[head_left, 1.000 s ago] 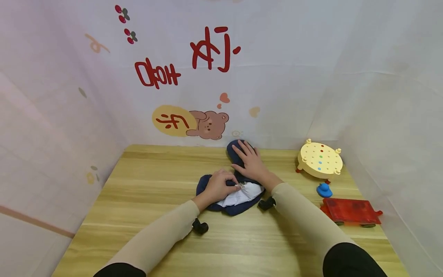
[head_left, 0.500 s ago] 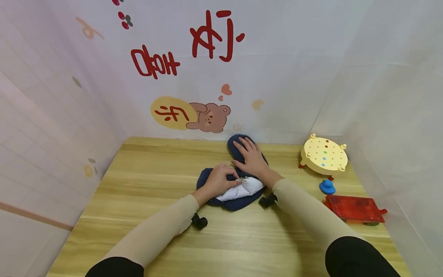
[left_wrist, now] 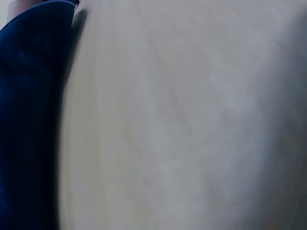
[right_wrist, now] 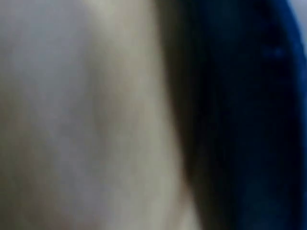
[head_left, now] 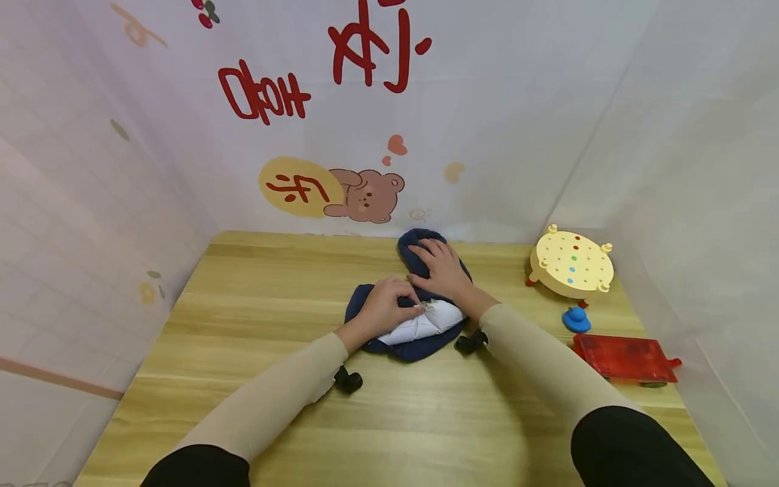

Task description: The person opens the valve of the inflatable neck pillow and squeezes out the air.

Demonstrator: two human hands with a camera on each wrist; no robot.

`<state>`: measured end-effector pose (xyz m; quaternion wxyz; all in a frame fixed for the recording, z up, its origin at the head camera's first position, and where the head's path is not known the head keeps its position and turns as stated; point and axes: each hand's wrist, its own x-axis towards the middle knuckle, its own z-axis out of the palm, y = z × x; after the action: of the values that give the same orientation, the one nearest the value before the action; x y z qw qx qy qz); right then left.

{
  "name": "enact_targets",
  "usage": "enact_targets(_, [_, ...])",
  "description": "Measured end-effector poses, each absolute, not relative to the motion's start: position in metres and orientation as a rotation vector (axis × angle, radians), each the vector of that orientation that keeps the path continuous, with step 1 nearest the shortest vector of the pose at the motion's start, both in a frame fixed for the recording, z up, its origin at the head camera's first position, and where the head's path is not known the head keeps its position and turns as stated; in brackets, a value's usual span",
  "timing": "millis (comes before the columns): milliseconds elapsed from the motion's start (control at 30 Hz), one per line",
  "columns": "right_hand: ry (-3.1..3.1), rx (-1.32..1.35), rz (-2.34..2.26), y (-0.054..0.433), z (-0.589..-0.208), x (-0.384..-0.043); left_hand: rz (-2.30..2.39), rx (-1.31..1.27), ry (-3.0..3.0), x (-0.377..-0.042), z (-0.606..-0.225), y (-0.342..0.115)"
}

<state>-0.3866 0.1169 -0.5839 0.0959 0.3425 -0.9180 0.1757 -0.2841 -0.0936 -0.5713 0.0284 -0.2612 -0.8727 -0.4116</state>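
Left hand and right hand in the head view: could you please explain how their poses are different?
The left hand pinches something too small to identify at the white fabric; the right hand lies over the navy-blue fabric with its fingers spread.
The left hand is nearer to the person, while the right hand reaches farther toward the white printed wall.
Both come out of beige sleeves.
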Motion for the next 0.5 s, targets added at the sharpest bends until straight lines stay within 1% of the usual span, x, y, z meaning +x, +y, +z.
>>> enact_targets(300, [-2.686,1.039,0.604,0.121,-0.573,-0.391,-1.233,-0.821,-2.667,-0.287,-0.569,-0.092])
enact_targets(500, [-2.669,1.108,0.785,0.127,-0.56,-0.402,-1.145,-0.942,-2.674,-0.287,-0.574,-0.095])
